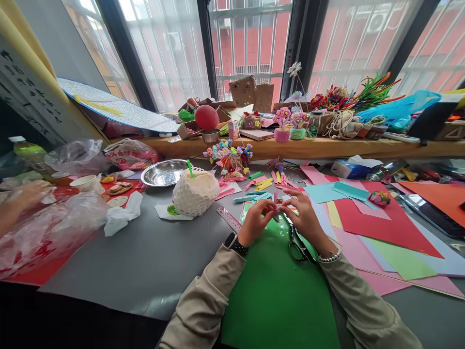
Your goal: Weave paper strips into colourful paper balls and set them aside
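My left hand (256,220) and my right hand (300,213) meet above a green sheet (279,300), fingertips pinched together. Between them is a small pink paper piece (276,196), partly covered by the fingers. Black-handled scissors (298,247) lie on the green sheet, just under my right hand. A pink patterned ruler (228,219) rests left of my left hand. Cut strips of blue paper (252,196), yellow paper (264,184) and pink paper (285,182) are scattered beyond my fingers.
A netted white coconut (196,194) with a green straw and a metal plate (165,173) stand to the left. Coloured sheets (381,218) overlap at right. Paper flowers (229,157) stand before the crowded wooden sill (254,151). Another person's hand (25,201) is at far left near plastic bags.
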Demonstrator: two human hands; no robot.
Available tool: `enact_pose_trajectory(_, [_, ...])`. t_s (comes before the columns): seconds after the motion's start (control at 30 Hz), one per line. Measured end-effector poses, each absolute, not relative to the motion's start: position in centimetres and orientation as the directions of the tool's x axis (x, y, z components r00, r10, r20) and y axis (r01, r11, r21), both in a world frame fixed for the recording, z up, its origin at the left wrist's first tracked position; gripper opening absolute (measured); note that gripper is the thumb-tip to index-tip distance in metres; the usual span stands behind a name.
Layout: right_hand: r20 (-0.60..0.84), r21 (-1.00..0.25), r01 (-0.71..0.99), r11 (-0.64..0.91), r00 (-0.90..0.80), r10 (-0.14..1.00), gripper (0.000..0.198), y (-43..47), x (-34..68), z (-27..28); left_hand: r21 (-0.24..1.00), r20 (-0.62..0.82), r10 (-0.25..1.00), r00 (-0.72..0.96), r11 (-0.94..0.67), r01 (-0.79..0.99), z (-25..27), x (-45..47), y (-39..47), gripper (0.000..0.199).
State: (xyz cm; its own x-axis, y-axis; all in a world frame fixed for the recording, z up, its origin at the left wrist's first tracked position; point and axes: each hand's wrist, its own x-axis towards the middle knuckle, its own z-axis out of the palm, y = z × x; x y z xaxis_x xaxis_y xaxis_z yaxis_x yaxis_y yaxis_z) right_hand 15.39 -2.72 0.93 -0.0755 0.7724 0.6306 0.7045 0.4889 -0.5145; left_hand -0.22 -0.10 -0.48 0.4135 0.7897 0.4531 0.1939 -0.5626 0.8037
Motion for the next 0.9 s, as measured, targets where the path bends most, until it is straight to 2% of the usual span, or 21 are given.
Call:
enact_pose_trajectory(0.13, [0.649,-0.503,0.713,0.489,-0.061,0.758,0.016,-2.7,15.0,0.7,0.701,0.497,0.762,0.415,-0.635,0.324,-0.8,-0.4,-0.2,0.011])
enact_pose_trajectory(0.3, [0.644,-0.555,0.707,0.438,0.032,0.765,0.019,-2.7,14.7,0.3,0.541,0.592,0.704,0.393,-0.708,0.455,-0.9,-0.4,-0.6,0.013])
enact_pose_trajectory(0.5, [0.659,-0.521,0.727,0.447,0.011,0.752,0.019,-2.5,14.5,-0.2,0.413,0.532,0.729,0.431,-0.668,0.619,-1.0,0.1,-0.6,0.019])
enact_pose_trajectory(0.77, [0.614,-0.535,0.747,0.394,0.023,0.789,0.021,-2.2,14.8,-0.5,0.299,0.532,0.668,0.521,-0.723,0.622,-1.5,0.1,-0.2,0.024])
enact_pose_trajectory(0.9, [0.599,-0.559,0.75,0.355,0.069,0.798,0.021,-2.2,15.0,-0.5,0.203,0.524,0.646,0.555,-0.728,0.655,-1.5,0.1,-0.4,0.027])
